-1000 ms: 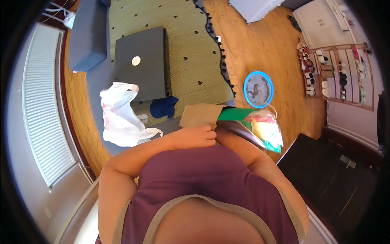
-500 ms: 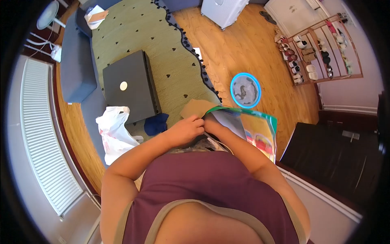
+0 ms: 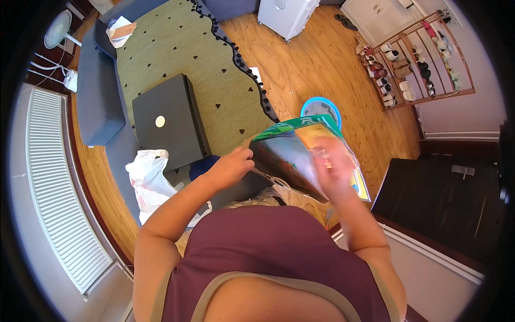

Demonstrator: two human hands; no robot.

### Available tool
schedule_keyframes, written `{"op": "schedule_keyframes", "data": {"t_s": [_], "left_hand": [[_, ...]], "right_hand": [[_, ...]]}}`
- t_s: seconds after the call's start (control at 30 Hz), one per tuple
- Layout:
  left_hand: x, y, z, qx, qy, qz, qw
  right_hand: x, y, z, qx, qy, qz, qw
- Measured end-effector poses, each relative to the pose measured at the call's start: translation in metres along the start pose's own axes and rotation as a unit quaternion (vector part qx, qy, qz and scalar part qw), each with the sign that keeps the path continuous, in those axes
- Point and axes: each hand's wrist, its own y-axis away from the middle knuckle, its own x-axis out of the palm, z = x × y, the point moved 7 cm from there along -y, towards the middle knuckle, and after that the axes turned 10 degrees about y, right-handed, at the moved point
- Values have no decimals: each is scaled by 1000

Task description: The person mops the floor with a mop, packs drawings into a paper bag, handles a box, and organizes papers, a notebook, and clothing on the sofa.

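While both bare hands are at the same item, the entry is headed by it.

Item: one printed bag [image 3: 289,155], green along its far edge, with yellow and grey panels. Position: in front of the person's torso, set off to the right. Long axis: slanting from the left hand [image 3: 232,169], outward and back toward the right forearm.

Left hand: at the bag's left end; fingers curled in, gripping that edge. The bag lies wholly to the right of this hand.

Right hand: [image 3: 335,166] over the bag's right part, crossing the yellow panel; blurred, so whether the fingers grip, press or merely pass over the surface is not clear. Nearness: neither hand has the advantage over the bag as a whole; the left has its left end, the right its right half.

Surroundings: blue-rimmed basin [image 3: 320,100], just beyond the bag's far edge, partly hidden by it; black box [image 3: 166,137] with a pale disc [image 3: 160,122] on top, resting on a green cover [image 3: 225,86] to the left; white plastic bag [image 3: 145,185], beside the box's near end; dark blue cloth [image 3: 198,169], between box and left forearm, partly covered from view.
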Motion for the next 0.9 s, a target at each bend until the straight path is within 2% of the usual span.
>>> {"op": "schedule_keyframes", "data": {"t_s": [0.03,0.13,0.17,0.23,0.37,0.43,0.5,0.57,0.7,0.8,0.9], "left_hand": [[0,4,3,1,-2,-5,1000],[-2,7,5,-1,-8,-14,1000],[-3,9,3,-5,-10,-18,1000],[-3,10,3,-16,-8,-9,1000],[0,8,5,-2,-10,-12,1000],[-4,7,6,-7,-14,-24,1000],[-3,6,6,-9,-13,-30,999],[-2,6,11,-31,-11,-36,999],[-1,5,7,-11,-15,-45,999],[4,5,9,-11,-15,-18,1000],[8,4,5,-5,-4,-7,1000]], "right_hand": [[-30,-8,5,-43,112,-75,990],[-46,-14,-12,-39,247,21,968],[-47,-4,-20,-36,244,24,969],[-26,25,-55,64,154,133,977],[-23,27,-46,-54,173,134,974],[-32,9,-17,-71,202,139,967],[-33,3,4,-125,251,185,942],[-31,3,13,-126,255,213,935],[2,20,0,-140,222,218,940],[44,37,-29,-85,203,311,925],[91,58,-59,-56,216,327,918]]}}
